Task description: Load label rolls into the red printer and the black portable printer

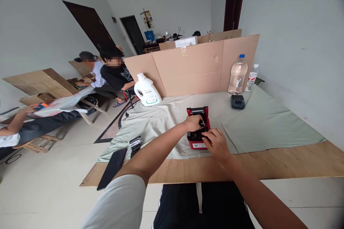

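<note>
A small red and black machine (192, 144) stands with its lid raised on the cloth in front of me; it looks like a label printer, with a shiny dark roller in the lid. My left hand (194, 123) reaches over it from the left, fingers curled down on a dark part inside. At the machine's right side is my right hand (216, 141), its fingers bent and pinched together over the inner edge. What the fingertips hold is hidden or too small to name. A shiny silver-black roll (135, 143) lies to the left, beside my left forearm.
A dark tablet-like slab (112, 168) lies at the front left. Behind are a white detergent jug (147, 91), a cardboard screen (188, 73), a large bottle (238, 75), a small bottle (252, 78) and a black box (238, 102). Other people sit at the left.
</note>
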`<state>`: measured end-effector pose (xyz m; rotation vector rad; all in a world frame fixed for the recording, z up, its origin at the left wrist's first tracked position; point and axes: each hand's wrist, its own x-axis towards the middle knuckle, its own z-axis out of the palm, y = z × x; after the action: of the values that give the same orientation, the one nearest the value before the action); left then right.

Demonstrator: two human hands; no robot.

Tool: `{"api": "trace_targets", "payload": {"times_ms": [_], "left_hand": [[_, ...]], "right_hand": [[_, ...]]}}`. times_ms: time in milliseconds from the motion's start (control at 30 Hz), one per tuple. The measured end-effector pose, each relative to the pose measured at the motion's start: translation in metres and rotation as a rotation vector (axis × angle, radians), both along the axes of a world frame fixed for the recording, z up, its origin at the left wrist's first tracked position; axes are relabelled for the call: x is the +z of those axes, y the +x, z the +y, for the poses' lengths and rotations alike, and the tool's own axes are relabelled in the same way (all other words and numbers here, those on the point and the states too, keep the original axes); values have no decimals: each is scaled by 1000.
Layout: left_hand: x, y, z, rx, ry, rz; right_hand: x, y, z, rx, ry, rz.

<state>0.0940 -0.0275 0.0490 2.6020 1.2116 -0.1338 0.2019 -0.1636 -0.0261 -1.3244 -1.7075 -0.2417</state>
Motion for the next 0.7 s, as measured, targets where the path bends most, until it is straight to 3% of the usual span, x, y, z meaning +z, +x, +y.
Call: {"api": "trace_targets", "payload": {"times_ms": [200, 500, 700], "left_hand": [[-4, 15, -10, -55, 29, 158], [-2, 13, -7, 3, -23, 131], [-20, 14, 0, -25, -31, 56]], "right_hand": [[-2, 0, 4, -2, -37, -17], [3, 4, 3, 38, -54, -18], [4, 3, 6, 26, -90, -34]]}}
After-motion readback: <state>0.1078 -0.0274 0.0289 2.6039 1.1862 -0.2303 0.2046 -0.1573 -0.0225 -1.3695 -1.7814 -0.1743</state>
